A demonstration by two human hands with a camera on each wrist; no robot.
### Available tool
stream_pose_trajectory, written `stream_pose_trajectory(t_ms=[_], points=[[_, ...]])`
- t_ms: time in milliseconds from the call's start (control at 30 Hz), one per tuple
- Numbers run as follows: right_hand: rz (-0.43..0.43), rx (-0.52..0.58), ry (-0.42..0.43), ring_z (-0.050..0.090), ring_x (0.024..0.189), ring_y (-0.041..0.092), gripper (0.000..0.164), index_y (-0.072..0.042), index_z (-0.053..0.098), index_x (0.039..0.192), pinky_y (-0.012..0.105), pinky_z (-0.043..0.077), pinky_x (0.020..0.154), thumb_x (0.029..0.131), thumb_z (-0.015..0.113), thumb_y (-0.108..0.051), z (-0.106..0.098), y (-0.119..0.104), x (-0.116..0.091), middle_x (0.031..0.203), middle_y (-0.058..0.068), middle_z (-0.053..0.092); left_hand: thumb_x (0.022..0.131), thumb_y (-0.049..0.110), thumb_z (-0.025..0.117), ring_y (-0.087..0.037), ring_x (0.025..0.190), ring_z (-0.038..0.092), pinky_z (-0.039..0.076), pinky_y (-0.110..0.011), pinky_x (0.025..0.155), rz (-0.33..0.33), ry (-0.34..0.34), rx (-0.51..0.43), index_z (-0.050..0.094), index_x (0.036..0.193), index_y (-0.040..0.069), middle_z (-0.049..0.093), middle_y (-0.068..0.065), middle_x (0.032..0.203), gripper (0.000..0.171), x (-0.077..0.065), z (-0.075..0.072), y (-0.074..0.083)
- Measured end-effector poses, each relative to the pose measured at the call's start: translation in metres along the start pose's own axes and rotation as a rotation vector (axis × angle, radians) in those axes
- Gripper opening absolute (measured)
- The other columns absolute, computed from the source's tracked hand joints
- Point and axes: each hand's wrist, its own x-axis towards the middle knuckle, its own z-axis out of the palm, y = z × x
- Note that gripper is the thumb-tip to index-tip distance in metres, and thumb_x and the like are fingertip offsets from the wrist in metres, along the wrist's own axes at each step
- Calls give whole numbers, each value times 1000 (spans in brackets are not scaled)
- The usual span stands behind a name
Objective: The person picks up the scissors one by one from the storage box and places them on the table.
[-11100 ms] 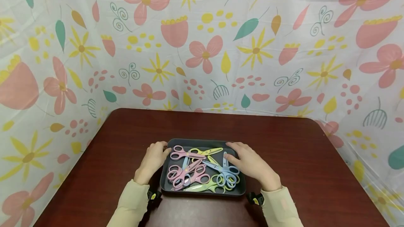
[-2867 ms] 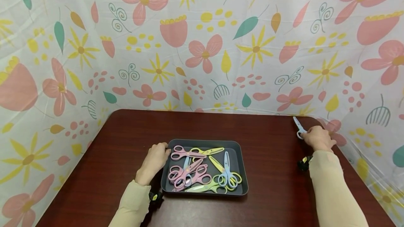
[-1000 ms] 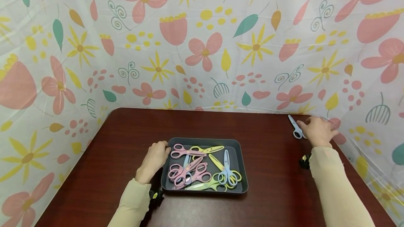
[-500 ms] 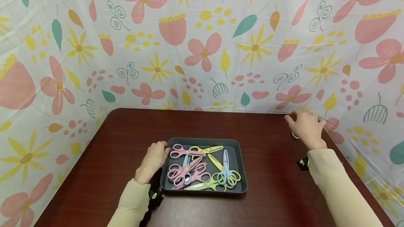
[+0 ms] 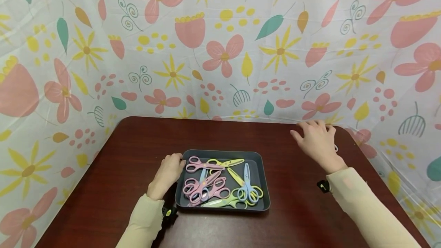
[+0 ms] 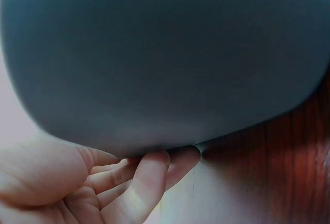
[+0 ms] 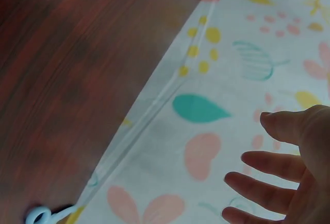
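Observation:
A dark grey tray holds several children's scissors: pink scissors, yellow scissors, green scissors and light blue scissors. My left hand holds the tray's left side near its far corner; in the left wrist view, curled fingers lie against the dark wall. At the table's far right corner lies another light blue pair of scissors, mostly hidden by my right hand in the head view. That hand hovers with fingers spread, holding nothing.
Both sit on a dark red-brown table. Behind it and along both sides hangs a floral-printed sheet, close to the table's far and right edges.
A light blue pair of scissors has gone from the tray to the far right corner, where my right hand let go of it. That hand has drawn back left. My left hand stays put.

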Motion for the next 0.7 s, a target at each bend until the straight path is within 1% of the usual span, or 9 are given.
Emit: stream_pose_trajectory(t_ms=[133, 233, 367, 433, 567, 700], points=[[-51, 2, 22, 45, 108, 44, 36, -5, 67, 115, 68, 24, 86, 92, 66, -32, -2, -15, -3, 112, 22, 63, 97, 9, 59, -17, 58, 59, 48, -33, 55, -2, 0, 2, 62, 119, -8, 67, -20, 95, 28, 1, 1, 0], [-78, 4, 25, 45, 109, 42, 37, -5, 67, 116, 67, 24, 87, 90, 68, -31, -2, -26, -6, 112, 20, 63, 97, 9, 59, -19, 59, 60, 48, -34, 56, 4, 5, 7, 63, 118, -8, 67, -20, 95, 27, 1, 1, 0], [-127, -8, 41, 47, 109, 40, 37, -6, 69, 114, 66, 24, 90, 89, 70, -32, -3, -40, -10, 112, 17, 64, 96, 9, 60, -23, 68, 63, 50, -37, 61, 13, 9, 22, 63, 118, -8, 67, -23, 100, 28, 1, 0, 1], [-162, -17, 59, 48, 107, 39, 36, -6, 70, 113, 65, 25, 91, 88, 71, -33, -3, -47, -12, 109, 16, 65, 96, 9, 60, -24, 69, 64, 50, -38, 61, 13, 8, 23, 62, 118, -8, 67, -23, 101, 28, 1, 0, 1], [-234, -19, 98, 50, 105, 37, 34, -7, 71, 109, 63, 27, 90, 86, 72, -33, -1, -59, -18, 106, 14, 66, 97, 9, 60, -21, 65, 62, 50, -36, 59, 7, -1, 15, 62, 119, -8, 67, -22, 99, 28, 1, 0, 0], [-292, -11, 119, 51, 103, 36, 33, -7, 72, 107, 63, 27, 90, 85, 73, -31, 3, -69, -24, 104, 13, 67, 97, 9, 59, -19, 63, 61, 49, -34, 57, 1, -8, 9, 61, 120, -8, 67, -21, 98, 29, 1, 1, 0]])
